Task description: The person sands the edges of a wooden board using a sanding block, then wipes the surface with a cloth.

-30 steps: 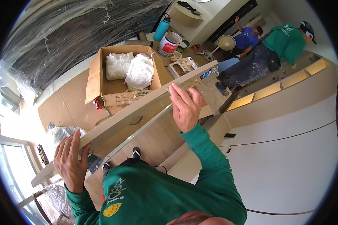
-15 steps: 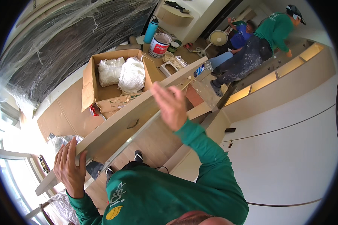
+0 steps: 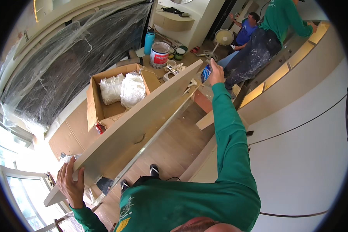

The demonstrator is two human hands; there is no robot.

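A long beige board [image 3: 143,112] stands on its edge, running diagonally in front of me. At its near-left end my left hand [image 3: 70,181] is closed over the top edge, thumb on the side toward me and fingers on the other. My right arm is stretched out past the board's far end. There my right hand [image 3: 216,73] is right beside a blue printed package [image 3: 206,72]. Its fingers look bent, but their far side is hidden, so whether they grip the package does not show. A dark patch [image 3: 104,185] marks the board's lower near end.
Beyond the board sits an open cardboard box [image 3: 92,104] with white wrapped bundles. A paint bucket [image 3: 159,55] and a blue bottle [image 3: 149,41] stand farther back. Two other people are at the far right, one standing [image 3: 284,19], one low [image 3: 248,33]. Plastic sheeting [image 3: 77,50] covers the left wall.
My right hand has moved from above the board's middle out to the blue package beyond its far end. The left hand keeps its hold. The standing person has shifted slightly.
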